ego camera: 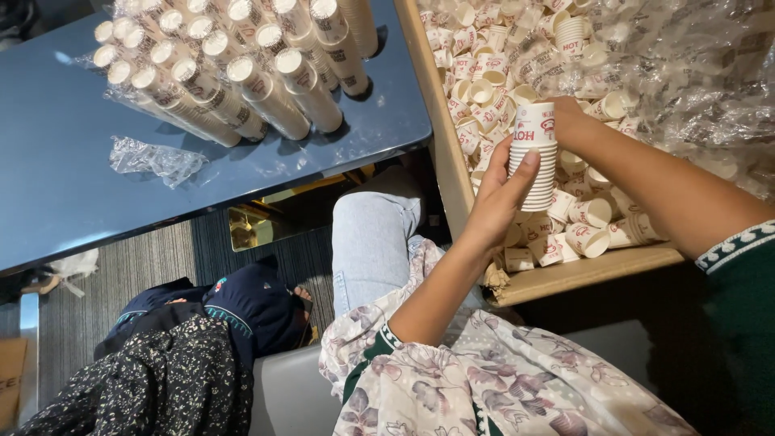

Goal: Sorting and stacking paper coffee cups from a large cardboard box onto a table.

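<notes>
Stack of paper cups (pixel 533 157) clasped by left hand (pixel 496 198) and right hand (pixel 569 121) above the cardboard box (pixel 581 270) near its front edge; keep it straight while nesting

Left hand (pixel 499 198) reaches up, fingers curled in a grip; right hand (pixel 567 117) angles in from the right, fingers closed.

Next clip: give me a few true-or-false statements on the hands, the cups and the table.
1. Both hands hold one stack of paper cups. True: left hand, right hand.
2. The stack is held over the cardboard box of loose cups. True.
3. The blue table is bare. False: wrapped sleeves of cups lie on it.
4. The loose cups are black. False: white with red print.
</notes>
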